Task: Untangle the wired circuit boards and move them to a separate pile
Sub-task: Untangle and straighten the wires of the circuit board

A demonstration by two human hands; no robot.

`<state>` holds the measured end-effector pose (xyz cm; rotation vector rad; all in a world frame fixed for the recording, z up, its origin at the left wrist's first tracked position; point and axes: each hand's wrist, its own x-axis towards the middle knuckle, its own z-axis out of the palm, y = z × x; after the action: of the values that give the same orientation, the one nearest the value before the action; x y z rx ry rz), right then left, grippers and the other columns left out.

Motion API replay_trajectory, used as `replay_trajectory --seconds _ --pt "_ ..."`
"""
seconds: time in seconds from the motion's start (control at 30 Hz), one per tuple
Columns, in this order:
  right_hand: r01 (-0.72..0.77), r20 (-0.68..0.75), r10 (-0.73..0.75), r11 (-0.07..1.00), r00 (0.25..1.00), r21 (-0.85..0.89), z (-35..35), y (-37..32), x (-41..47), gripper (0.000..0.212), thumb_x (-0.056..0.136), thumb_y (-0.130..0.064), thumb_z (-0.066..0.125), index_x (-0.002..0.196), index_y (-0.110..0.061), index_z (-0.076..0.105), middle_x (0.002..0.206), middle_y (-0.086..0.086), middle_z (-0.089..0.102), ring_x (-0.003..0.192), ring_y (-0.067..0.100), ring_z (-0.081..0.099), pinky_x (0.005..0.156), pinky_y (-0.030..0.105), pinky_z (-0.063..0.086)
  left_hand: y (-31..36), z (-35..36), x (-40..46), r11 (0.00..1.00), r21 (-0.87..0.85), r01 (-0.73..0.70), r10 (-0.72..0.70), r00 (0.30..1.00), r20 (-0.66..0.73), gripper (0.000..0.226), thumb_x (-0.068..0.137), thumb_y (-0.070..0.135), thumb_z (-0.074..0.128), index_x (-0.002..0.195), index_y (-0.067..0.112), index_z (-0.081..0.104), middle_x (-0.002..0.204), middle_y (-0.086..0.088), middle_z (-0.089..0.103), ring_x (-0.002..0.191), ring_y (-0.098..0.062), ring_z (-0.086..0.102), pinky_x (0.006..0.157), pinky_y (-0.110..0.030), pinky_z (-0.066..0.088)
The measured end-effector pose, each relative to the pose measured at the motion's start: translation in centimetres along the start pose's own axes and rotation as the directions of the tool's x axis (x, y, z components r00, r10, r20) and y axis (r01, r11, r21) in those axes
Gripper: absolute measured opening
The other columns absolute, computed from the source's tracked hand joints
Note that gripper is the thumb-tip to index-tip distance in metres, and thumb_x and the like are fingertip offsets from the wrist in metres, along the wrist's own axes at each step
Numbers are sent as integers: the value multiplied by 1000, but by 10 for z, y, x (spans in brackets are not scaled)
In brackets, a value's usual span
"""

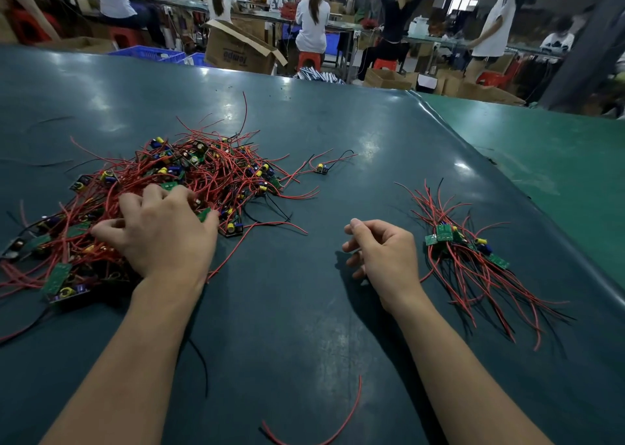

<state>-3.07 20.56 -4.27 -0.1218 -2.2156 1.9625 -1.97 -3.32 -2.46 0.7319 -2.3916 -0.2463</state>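
A big tangled heap of small green circuit boards with red and black wires (189,180) lies on the left of the dark green table (338,133). My left hand (159,231) rests on the heap's near edge, fingers spread and curled into the wires; whether it grips a board is hidden. At the right lies a smaller sorted pile of boards (463,245) with wires trailing toward me. My right hand (378,251) hovers just left of that pile, fingers loosely curled and holding nothing. A single wired board (321,168) lies alone between the heaps.
A loose red wire (338,421) lies near the front edge and a black one (203,363) beside my left forearm. The table's right edge drops onto a lighter green surface (541,160). Beyond the far edge stand cardboard boxes (236,50) and seated workers.
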Motion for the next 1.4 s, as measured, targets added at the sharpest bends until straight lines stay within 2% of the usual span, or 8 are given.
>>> replay_trajectory --seconds 0.17,0.47,0.77,0.93,1.1,1.27,1.33,1.4 --pt "-7 21 7 1000 1000 1 0 -1 0 22 94 -21 62 76 -14 70 60 2 66 44 14 54 36 21 38 1 -2 1 995 86 -42 36 997 73 27 76 43 77 100 31 74 106 -8 62 104 -34 47 90 -49 30" --pt "-13 31 12 1000 999 4 -1 -3 -1 22 95 -20 61 76 -13 69 60 1 67 44 15 54 36 22 38 10 -5 -5 970 -205 -132 80 967 -241 32 82 33 72 111 20 69 100 -10 71 96 -35 48 87 -45 31" --pt "-12 44 12 1000 999 -11 -1 -3 0 22 94 -21 61 77 -12 70 60 2 67 45 15 54 37 23 39 28 -4 -21 973 -159 -166 169 986 5 50 76 31 74 119 7 61 89 -16 70 90 -39 59 83 -47 41" --pt "-72 163 51 990 985 121 0 -10 -2 27 94 -33 63 79 -12 70 62 3 67 42 13 52 36 18 31 45 -9 -39 658 -421 -624 448 774 -446 52 84 20 73 131 10 54 95 0 70 77 -30 59 77 -43 44" --pt "-229 426 59 905 903 359 0 -16 -6 31 81 -48 63 79 -18 67 62 0 65 44 11 54 40 15 29 62 5 -57 233 -500 -834 737 487 -469 35 91 11 69 124 14 57 109 -6 70 82 -30 66 69 -45 51" --pt "-125 295 34 947 955 294 2 -15 -7 28 98 -34 51 91 -12 67 70 2 70 49 11 60 35 16 35 60 14 -58 277 -695 -663 598 686 -415 10 83 12 75 89 6 70 92 -6 64 82 -19 61 75 -30 50" --pt "-96 260 18 951 965 292 0 -17 -6 29 101 -33 48 99 -13 68 81 -1 73 53 11 63 36 17 35 59 15 -59 383 -827 -412 504 843 -187 22 82 32 75 76 13 65 72 4 61 62 -11 56 60 -22 45" --pt "-62 263 -15 958 965 280 0 -17 -6 27 100 -32 49 104 -15 69 85 -3 73 59 11 64 38 19 38 61 15 -58 448 -891 -71 456 876 159 33 78 53 74 78 21 67 65 5 65 57 -15 60 55 -32 51"
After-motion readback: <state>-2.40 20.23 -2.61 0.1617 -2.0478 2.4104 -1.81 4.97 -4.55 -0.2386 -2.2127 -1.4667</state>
